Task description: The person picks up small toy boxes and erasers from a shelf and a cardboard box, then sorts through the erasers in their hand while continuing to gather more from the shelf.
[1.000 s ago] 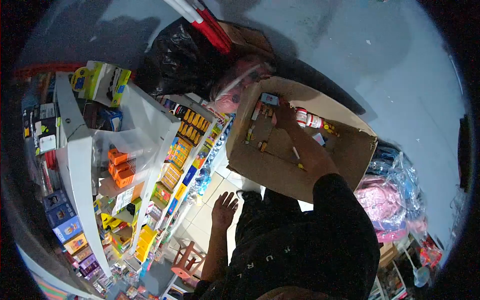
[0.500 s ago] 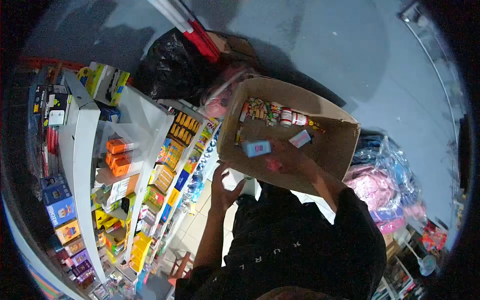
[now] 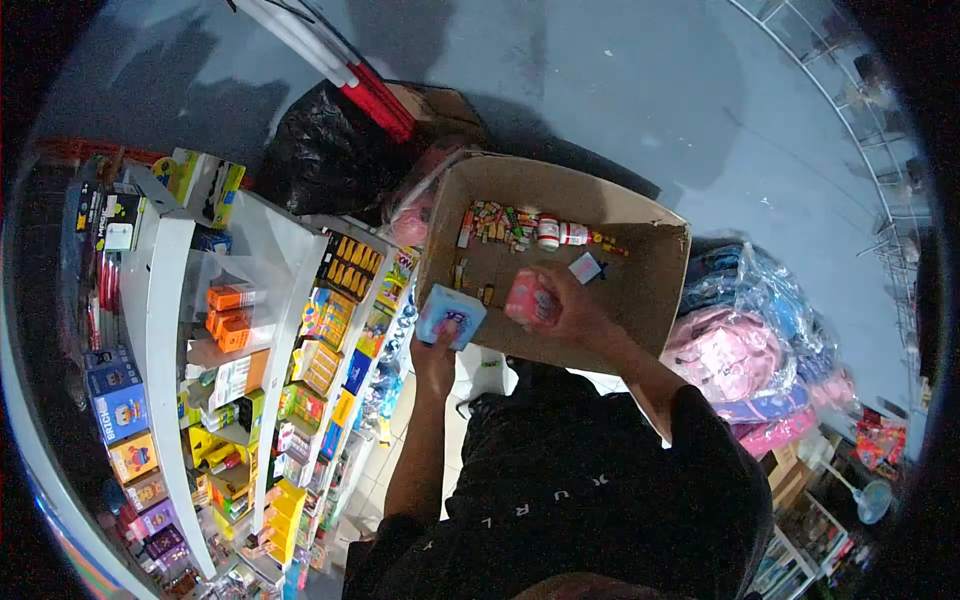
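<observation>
My left hand (image 3: 433, 365) is closed on a light blue box (image 3: 452, 314) with a printed picture, at the near left corner of a large open cardboard box (image 3: 570, 182). Inside that carton, toward its near side, my right hand (image 3: 578, 310) grips a pinkish-red box (image 3: 530, 298) with a pattern on it. Behind the hands, on the carton floor, lie many small colourful packets (image 3: 495, 225) and two red-and-white cylinders (image 3: 562, 232). A small white and light blue box (image 3: 584, 266) rests just beyond my right hand.
White shelves (image 3: 165, 300) filled with boxed goods stand on the left. A black plastic bag (image 3: 320, 150) and red-and-white poles (image 3: 375, 100) are behind the carton. Plastic-wrapped pink and blue bags (image 3: 740, 350) are piled on the right.
The light blue box has moved left out of the carton's middle into my left hand, which was open before. My right hand has lifted the pinkish-red box into clearer view.
</observation>
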Action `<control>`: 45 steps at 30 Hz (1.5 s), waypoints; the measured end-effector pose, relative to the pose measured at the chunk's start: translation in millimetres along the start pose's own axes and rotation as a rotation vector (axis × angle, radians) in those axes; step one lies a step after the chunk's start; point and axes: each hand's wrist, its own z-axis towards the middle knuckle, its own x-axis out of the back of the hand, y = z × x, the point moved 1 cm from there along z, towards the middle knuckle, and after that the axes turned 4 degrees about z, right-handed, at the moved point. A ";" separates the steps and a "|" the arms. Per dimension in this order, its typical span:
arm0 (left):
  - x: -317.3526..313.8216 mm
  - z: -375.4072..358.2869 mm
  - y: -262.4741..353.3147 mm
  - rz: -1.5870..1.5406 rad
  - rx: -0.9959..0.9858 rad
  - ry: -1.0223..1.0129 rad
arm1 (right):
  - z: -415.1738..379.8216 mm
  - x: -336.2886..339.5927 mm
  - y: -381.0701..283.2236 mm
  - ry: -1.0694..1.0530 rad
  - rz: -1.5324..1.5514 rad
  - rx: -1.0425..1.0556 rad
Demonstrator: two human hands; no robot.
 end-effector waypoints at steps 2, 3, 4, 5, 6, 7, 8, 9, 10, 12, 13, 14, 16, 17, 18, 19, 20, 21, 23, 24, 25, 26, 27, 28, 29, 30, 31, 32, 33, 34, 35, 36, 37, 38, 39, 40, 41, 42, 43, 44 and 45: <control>9.5 -4.3 -18.0 -0.135 0.026 -0.078 | 11.2 -13.8 -15.6 0.028 0.105 -0.027; 11.3 -8.7 -24.4 -0.212 0.063 -0.107 | 20.5 -18.9 -25.9 -0.016 0.045 0.022; 15.3 -10.7 -31.9 -0.288 0.099 -0.138 | 26.6 -29.9 -29.8 -0.074 0.026 0.051; 23.7 -7.3 -45.0 -0.224 0.072 -0.222 | 32.7 -40.8 -33.7 -0.131 0.009 0.080; 18.8 -9.5 -42.2 -0.294 0.097 -0.237 | 36.4 -58.9 -28.3 -0.205 0.034 0.086; 9.2 -12.7 -35.6 -0.364 0.124 -0.253 | 36.9 -67.6 -29.3 -0.222 0.081 0.138; 3.6 -15.1 -32.2 -0.434 0.151 -0.268 | 37.5 -76.4 -30.3 -0.241 0.129 0.189; 10.2 -15.6 -30.8 -0.476 0.170 -0.221 | 35.6 -80.6 -33.3 -0.200 0.200 0.284; 17.7 -17.3 -29.2 -0.379 0.148 -0.139 | 33.6 -80.3 -32.2 -0.172 0.258 0.305; 29.6 -20.9 -21.2 -0.358 0.058 -0.145 | 28.3 -75.2 -26.4 -0.134 0.363 0.274; 37.6 -19.9 -19.1 -0.399 0.041 -0.236 | 25.5 -68.5 -20.9 -0.123 0.410 0.221; 44.3 -26.0 -16.5 -0.435 0.036 -0.209 | 24.1 -60.9 -15.6 -0.113 0.458 0.170; 60.5 -30.4 -18.1 -0.488 0.053 -0.234 | 30.3 -41.5 8.0 -0.107 0.445 -0.161; 68.4 -38.1 -19.8 -0.477 0.067 -0.173 | 32.1 -39.4 35.8 -0.037 0.362 -0.205; 73.7 -46.3 -19.3 -0.467 0.076 -0.113 | 34.8 -37.4 70.5 0.021 0.218 -0.248; 79.4 -53.4 -19.1 -0.458 0.080 -0.051 | 35.8 -38.1 108.9 0.056 0.042 -0.296; 86.2 -60.1 -21.2 -0.445 0.068 -0.057 | 31.0 -40.6 144.7 0.047 -0.136 -0.352; 94.2 -67.8 -24.6 -0.434 0.051 -0.057 | 24.9 -44.4 177.1 0.029 -0.308 -0.413; 99.1 -82.0 -27.8 -0.473 0.050 -0.060 | 8.1 -45.4 223.9 -0.046 -0.528 -0.518; 105.7 -91.1 -31.8 -0.485 0.052 -0.026 | 2.3 -46.8 238.0 -0.084 -0.583 -0.539; 115.6 -101.3 -38.6 -0.498 0.047 0.009 | 1.9 -46.6 247.6 -0.114 -0.624 -0.553; 123.0 -106.7 -44.0 -0.511 0.041 0.041 | 2.7 -46.4 255.1 -0.138 -0.651 -0.561; 125.8 -108.8 -47.4 -0.516 0.017 -0.004 | 6.6 -48.4 260.5 -0.154 -0.670 -0.563; 125.0 -113.1 -45.6 -0.520 0.005 0.014 | 6.1 -48.5 267.5 -0.167 -0.698 -0.575; 122.3 -118.2 -40.4 -0.524 -0.001 0.032 | 10.2 -47.0 268.7 -0.171 -0.714 -0.578; 121.6 -123.7 -37.3 -0.527 0.000 0.049 | 14.7 -48.9 269.6 -0.177 -0.728 -0.580; 124.3 -126.0 -36.9 -0.586 0.023 0.043 | 19.2 -50.7 269.3 -0.176 -0.731 -0.572; 126.3 -128.8 -36.1 -0.594 0.012 0.061 | 23.7 -52.9 269.3 -0.169 -0.728 -0.562; 124.0 -129.6 -33.1 -0.603 0.007 0.071 | 27.4 -52.4 265.8 -0.156 -0.722 -0.555; 122.6 -130.2 -30.8 -0.614 0.005 0.076 | 31.2 -51.7 262.4 -0.141 -0.716 -0.540; 123.5 -130.7 -29.9 -0.632 -0.021 0.062 | 35.5 -50.7 255.5 -0.119 -0.696 -0.526; 124.0 -132.6 -30.4 -0.611 -0.045 0.088 | 39.2 -48.2 248.3 -0.097 -0.677 -0.506; 124.1 -133.8 -30.6 -0.588 -0.067 0.114 | 44.3 -45.8 241.0 -0.070 -0.642 -0.484; 125.1 -133.8 -30.5 -0.565 -0.088 0.138 | 45.7 -42.8 233.7 -0.031 -0.597 -0.459; 127.8 -134.8 -34.0 -0.606 -0.115 0.139 | 47.0 -41.2 223.7 -0.001 -0.541 -0.429; 126.3 -138.3 -30.7 -0.623 -0.117 0.148 | 49.6 -38.7 213.8 0.039 -0.464 -0.399; 124.6 -142.2 -26.6 -0.639 -0.118 0.155 | 53.2 -36.2 204.3 0.075 -0.366 -0.369; 123.8 -145.4 -23.2 -0.654 -0.117 0.163 | 55.9 -33.4 195.6 0.111 -0.243 -0.334; 124.2 -147.9 -21.9 -0.682 -0.135 0.150 | 61.0 -32.0 179.2 0.139 -0.117 -0.303; 124.9 -150.6 -21.0 -0.709 -0.150 0.136 | 67.7 -31.5 163.3 0.151 0.066 -0.268; 125.2 -153.5 -20.8 -0.735 -0.163 0.123 | 75.3 -31.2 144.7 0.161 0.242 -0.234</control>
